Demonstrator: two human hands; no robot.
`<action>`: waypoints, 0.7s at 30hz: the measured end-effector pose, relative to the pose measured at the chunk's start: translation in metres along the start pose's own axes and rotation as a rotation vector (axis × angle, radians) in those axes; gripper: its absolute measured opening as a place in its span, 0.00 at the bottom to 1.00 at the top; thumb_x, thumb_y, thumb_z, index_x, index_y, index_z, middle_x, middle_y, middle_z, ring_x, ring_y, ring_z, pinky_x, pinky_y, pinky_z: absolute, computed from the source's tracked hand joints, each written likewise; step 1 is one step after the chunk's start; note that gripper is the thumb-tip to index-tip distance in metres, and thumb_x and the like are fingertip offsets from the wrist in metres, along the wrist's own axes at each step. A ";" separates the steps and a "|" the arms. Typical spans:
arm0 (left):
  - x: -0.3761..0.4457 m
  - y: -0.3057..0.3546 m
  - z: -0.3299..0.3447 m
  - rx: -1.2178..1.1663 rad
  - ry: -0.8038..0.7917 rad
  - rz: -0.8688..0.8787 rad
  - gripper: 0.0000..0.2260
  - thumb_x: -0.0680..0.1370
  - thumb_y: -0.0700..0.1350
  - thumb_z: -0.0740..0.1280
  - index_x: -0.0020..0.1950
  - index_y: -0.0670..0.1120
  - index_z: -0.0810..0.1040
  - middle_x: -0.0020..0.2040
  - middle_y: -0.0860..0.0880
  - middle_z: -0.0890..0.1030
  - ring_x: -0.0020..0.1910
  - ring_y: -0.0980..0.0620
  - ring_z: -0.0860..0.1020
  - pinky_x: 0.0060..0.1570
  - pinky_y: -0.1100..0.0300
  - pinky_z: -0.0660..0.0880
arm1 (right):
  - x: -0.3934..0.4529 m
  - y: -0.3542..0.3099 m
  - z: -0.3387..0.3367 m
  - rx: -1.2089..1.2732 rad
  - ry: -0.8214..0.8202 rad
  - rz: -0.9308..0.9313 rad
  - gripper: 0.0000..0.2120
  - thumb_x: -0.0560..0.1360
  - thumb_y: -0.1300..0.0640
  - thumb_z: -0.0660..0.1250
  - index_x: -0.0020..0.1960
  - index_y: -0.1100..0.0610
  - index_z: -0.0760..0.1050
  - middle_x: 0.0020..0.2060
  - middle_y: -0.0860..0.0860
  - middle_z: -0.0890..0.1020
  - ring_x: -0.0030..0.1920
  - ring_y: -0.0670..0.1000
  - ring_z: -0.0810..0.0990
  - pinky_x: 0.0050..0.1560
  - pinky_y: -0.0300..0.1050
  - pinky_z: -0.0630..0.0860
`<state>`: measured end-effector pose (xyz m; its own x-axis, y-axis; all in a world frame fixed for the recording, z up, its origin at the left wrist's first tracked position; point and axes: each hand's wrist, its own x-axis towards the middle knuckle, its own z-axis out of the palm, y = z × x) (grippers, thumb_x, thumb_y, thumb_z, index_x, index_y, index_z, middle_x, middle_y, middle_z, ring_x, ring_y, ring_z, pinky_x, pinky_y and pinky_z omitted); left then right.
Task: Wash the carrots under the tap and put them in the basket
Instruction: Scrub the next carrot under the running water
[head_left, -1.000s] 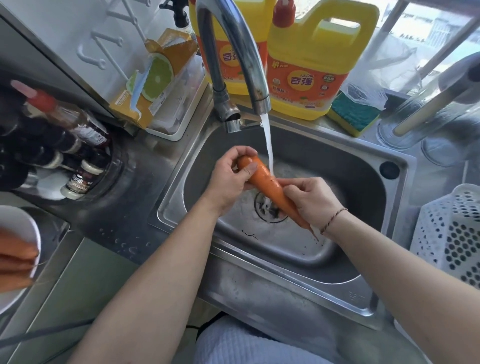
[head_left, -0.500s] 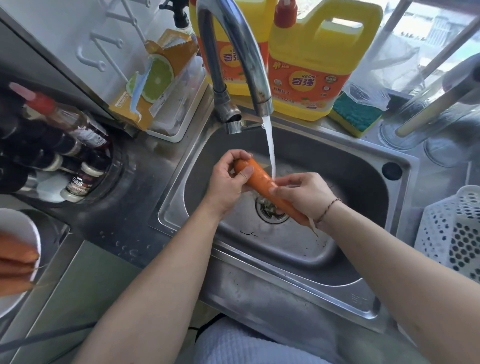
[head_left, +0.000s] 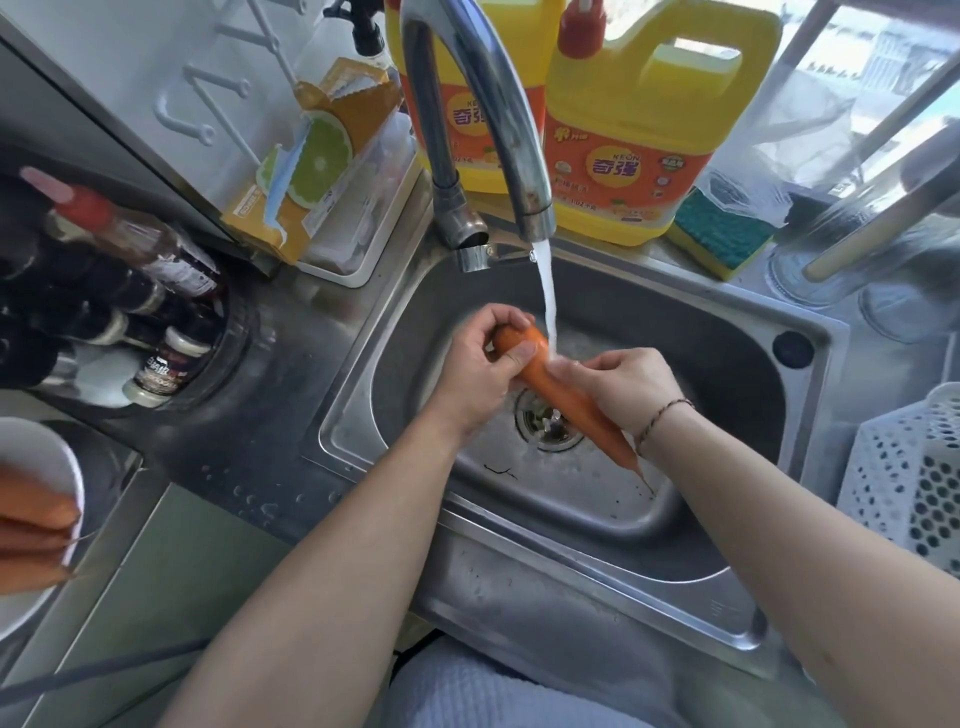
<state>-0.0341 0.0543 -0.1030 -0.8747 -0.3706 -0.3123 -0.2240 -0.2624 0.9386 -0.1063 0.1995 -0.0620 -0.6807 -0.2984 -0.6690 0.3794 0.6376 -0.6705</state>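
- The carrot (head_left: 563, 395) is held slantwise over the sink (head_left: 810, 332), just above the drain (head_left: 548, 423), its thick end up toward the tap (head_left: 483, 104) and its thin tip pointing down toward the sink's near wall.
- Water (head_left: 546, 301) runs from the tap's spout and lands on the carrot close to its thick end.
- The left hand (head_left: 480, 369) grips the thick end, fingers curled over the top and the thumb pressed flat on the carrot's side.
- The right hand (head_left: 628, 389) is wrapped round the carrot's middle, fingers curled about it, right where the water strikes; a thin cord bracelet (head_left: 662, 418) sits on that wrist.
- The white perforated basket (head_left: 914, 478) stands to the right of the sink, outside its rim; what can be seen of it shows no carrots.
- More carrots (head_left: 34, 525) lie on a white plate (head_left: 47, 452) far to the left of the sink.
- Behind the sink, past the tap, stand two yellow detergent jugs (head_left: 649, 119), with a green and yellow sponge (head_left: 719, 234) just to their right.
- Left of the sink, a cluster of dark bottles (head_left: 130, 291) sits in a round holder.
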 end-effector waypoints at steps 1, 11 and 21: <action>-0.001 0.000 0.000 0.002 -0.007 0.006 0.11 0.78 0.30 0.66 0.49 0.47 0.74 0.51 0.48 0.75 0.51 0.45 0.75 0.49 0.43 0.82 | 0.001 0.000 0.001 -0.008 0.017 0.003 0.20 0.67 0.38 0.76 0.41 0.55 0.83 0.31 0.52 0.85 0.34 0.52 0.86 0.39 0.47 0.84; 0.002 -0.006 0.006 -0.018 0.076 0.013 0.12 0.75 0.37 0.70 0.46 0.56 0.78 0.51 0.48 0.78 0.53 0.39 0.78 0.51 0.35 0.79 | 0.008 0.000 0.001 -0.142 0.096 -0.076 0.21 0.68 0.35 0.72 0.34 0.53 0.78 0.28 0.51 0.84 0.34 0.54 0.85 0.40 0.56 0.84; 0.006 -0.002 0.006 0.047 0.086 0.041 0.12 0.73 0.39 0.70 0.48 0.57 0.79 0.48 0.51 0.79 0.51 0.44 0.78 0.55 0.31 0.76 | 0.012 -0.003 -0.005 -0.203 0.007 -0.114 0.19 0.70 0.37 0.72 0.40 0.53 0.80 0.35 0.51 0.86 0.37 0.53 0.85 0.42 0.52 0.84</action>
<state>-0.0417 0.0574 -0.1062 -0.8441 -0.4555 -0.2829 -0.2102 -0.2043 0.9561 -0.1188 0.1971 -0.0664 -0.7167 -0.3718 -0.5901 0.1666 0.7303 -0.6625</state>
